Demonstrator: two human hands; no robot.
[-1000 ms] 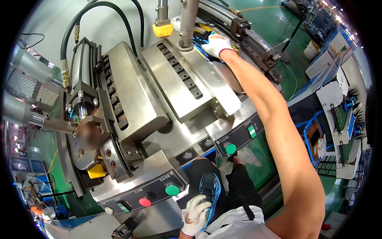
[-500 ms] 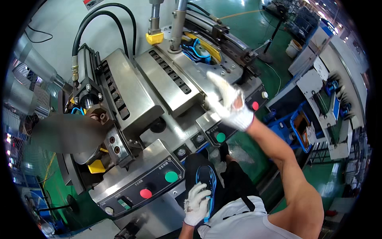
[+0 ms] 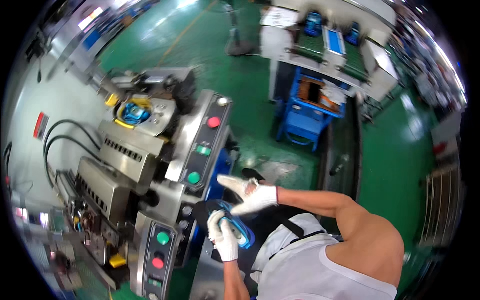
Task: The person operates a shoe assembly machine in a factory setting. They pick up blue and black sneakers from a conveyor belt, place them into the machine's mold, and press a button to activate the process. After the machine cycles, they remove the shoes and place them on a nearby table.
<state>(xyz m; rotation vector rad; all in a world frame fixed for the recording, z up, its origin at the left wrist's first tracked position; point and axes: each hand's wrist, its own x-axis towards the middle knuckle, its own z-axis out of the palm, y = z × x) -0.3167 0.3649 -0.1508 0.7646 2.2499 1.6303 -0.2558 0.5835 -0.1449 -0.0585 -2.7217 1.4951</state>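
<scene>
A black and bright-blue sports shoe point(image 3: 241, 231) is over my lap, in front of the machine. My left hand point(image 3: 223, 236), in a white knitted glove, has its fingers wrapped over the shoe's near side. My right hand point(image 3: 253, 196), gloved too, is just beyond the shoe with thumb and fingers spread. Its lower fingers come close to the shoe's upper; whether they touch it I cannot tell. Another blue shoe point(image 3: 134, 114) sits within a yellow-lined clamp point(image 3: 124, 123) on the machine.
Steel control panels with a red button point(image 3: 213, 122) and a green button point(image 3: 163, 238) stand at my left. A blue cart point(image 3: 303, 122) is ahead, below a conveyor point(image 3: 334, 42) carrying blue shoes. A stand base point(image 3: 240, 48) rests on the green floor.
My view has swung right, so the machine now lies further left. My right hand has left the machine and come down next to the shoe. My left hand has kept the shoe, now lifted and tilted.
</scene>
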